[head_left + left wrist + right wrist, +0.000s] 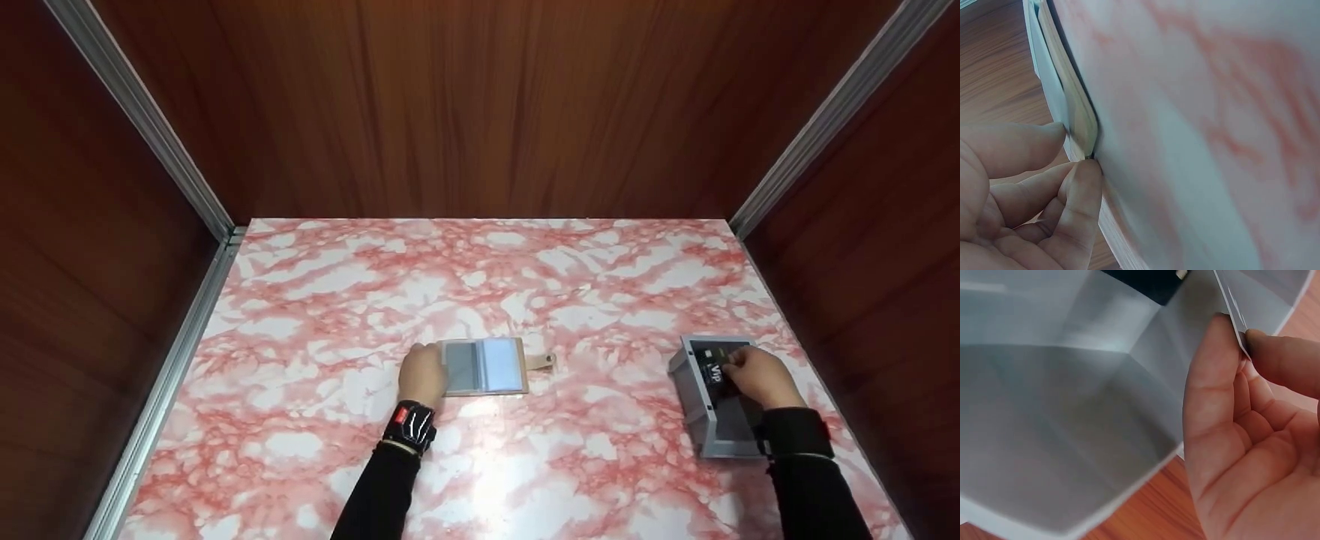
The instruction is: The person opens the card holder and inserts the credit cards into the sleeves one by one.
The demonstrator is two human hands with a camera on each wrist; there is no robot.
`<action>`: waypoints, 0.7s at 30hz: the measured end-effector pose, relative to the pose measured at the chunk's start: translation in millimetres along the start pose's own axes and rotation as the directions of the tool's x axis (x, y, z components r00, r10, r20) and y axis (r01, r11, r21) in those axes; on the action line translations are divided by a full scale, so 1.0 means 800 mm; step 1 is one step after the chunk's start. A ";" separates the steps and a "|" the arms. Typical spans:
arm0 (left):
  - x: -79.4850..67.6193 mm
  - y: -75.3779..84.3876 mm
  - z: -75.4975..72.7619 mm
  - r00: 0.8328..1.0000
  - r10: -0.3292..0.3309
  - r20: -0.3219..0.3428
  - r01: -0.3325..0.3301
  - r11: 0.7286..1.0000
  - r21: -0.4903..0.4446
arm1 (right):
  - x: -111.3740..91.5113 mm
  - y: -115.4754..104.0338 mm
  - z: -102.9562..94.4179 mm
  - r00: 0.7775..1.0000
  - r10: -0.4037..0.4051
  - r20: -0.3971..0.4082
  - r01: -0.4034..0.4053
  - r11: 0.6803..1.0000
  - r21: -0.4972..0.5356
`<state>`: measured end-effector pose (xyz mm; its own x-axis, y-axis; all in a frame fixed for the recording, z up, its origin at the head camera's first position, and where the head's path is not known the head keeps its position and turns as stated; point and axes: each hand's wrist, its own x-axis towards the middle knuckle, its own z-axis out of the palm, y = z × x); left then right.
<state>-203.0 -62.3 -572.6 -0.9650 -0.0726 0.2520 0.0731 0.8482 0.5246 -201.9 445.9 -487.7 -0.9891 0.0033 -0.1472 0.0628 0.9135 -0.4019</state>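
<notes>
An opened card holder [501, 365] with clear sleeves and a tan cover lies near the middle of the table. At its left edge is my left hand [422, 373]. Thumb and fingers [1084, 191] pinch the corner of the cover and sleeves in the left wrist view. Over at the right, my right hand [763, 375] reaches into a grey box [696, 405]. Its thumb and forefinger pinch a thin card [1229, 305], seen nearly edge-on in the right wrist view. A black card [715, 381] marked VIP shows beside those fingertips. Another dark card surface [1148, 284] shows against the box's inner wall.
The table [337, 300] has a red and white marbled top. Brown wood-grain panels [480, 112] enclose its back and sides, with metal posts [150, 127] at the corners. A strap [541, 361] with a snap extends right from the card holder.
</notes>
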 end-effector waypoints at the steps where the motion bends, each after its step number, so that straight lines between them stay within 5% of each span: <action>1: 0.000 0.000 0.000 1.000 0.004 -0.003 -0.004 1.000 -0.001 | 0.000 0.001 -0.002 1.000 -0.002 -0.006 0.002 1.000 0.001; 21: -0.001 -0.001 0.001 1.000 -0.022 0.012 0.022 1.000 -0.008 | -0.009 -0.001 -0.040 0.993 -0.013 -0.113 0.015 1.000 0.015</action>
<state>-202.3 -62.3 -573.7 -0.9694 -0.0846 0.2304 0.0540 0.8423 0.5364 -199.3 458.2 -457.1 -0.9985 0.0375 -0.0388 0.0503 0.9071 -0.4178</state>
